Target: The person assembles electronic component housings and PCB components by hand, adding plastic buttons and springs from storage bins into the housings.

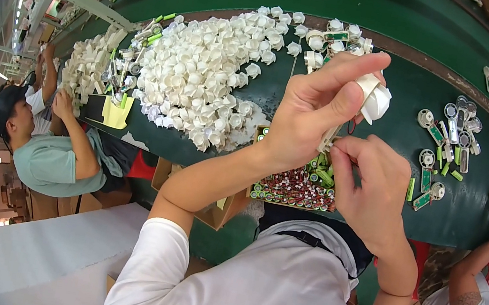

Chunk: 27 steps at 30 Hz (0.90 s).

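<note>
White part: you hold the white plastic part (375, 98) up in the air above the tabletop (398, 81), over the box of batteries (297, 184); a thin dark wire (351, 127) hangs from it.
Left hand: your left hand (313, 109) is closed around the part, thumb and forefinger pinching its upper end. The grip looks light, so a twist could flip the part out of it.
Right hand: your right hand (365, 182) is pinched shut on the lower end of the part's pale strip (328, 139). Pull too hard here and the wire may tear loose, I judge.
Box of batteries: it sits right under your hands, packed with green cells. A dropped part would likely land among them and be slow to fish out.
White heap: the big pile of white pieces (196, 76) lies near to your left. A slipped part that rolls there could get lost among the look-alikes.
Green-and-white assemblies: finished-looking pieces (447, 138) lie to your right on the tabletop, well apart from your hands, so they seem safe from a knock.
Neighbours: a person in a green shirt (52, 162) and an arm (476, 275) at your right work close by; a wide elbow could bump them.
</note>
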Each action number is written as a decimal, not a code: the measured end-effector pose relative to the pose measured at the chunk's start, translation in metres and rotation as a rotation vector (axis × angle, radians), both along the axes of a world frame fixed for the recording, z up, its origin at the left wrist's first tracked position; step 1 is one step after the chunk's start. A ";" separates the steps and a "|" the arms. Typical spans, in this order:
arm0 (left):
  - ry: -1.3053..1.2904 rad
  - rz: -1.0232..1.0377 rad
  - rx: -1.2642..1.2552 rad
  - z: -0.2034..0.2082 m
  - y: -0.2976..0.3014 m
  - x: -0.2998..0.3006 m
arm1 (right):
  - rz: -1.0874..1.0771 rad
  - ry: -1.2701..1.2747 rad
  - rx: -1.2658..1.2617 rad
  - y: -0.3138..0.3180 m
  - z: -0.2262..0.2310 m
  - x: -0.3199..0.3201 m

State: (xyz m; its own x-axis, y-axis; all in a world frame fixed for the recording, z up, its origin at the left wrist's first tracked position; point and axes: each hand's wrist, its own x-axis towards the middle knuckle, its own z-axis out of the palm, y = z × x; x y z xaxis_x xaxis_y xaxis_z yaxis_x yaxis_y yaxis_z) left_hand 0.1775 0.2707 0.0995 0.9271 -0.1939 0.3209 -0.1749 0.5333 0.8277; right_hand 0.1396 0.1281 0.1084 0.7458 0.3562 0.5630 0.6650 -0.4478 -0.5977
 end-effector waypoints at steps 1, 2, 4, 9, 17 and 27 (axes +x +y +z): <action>-0.001 -0.011 0.012 -0.001 0.000 0.000 | -0.003 -0.066 -0.046 0.000 0.000 0.000; -0.002 -0.022 0.024 -0.001 0.000 0.000 | -0.001 -0.063 -0.048 0.000 0.001 -0.001; 0.001 -0.023 0.025 0.001 -0.001 -0.001 | -0.014 -0.102 -0.092 0.001 0.005 -0.002; 0.022 -0.005 0.059 0.002 -0.002 -0.006 | 0.024 -0.090 -0.073 0.000 0.006 -0.003; 0.073 0.017 -0.037 -0.002 -0.005 -0.014 | 0.099 0.058 0.011 -0.002 0.000 -0.002; -0.068 0.074 0.171 -0.011 -0.004 -0.015 | 0.202 0.274 0.264 -0.010 -0.012 -0.002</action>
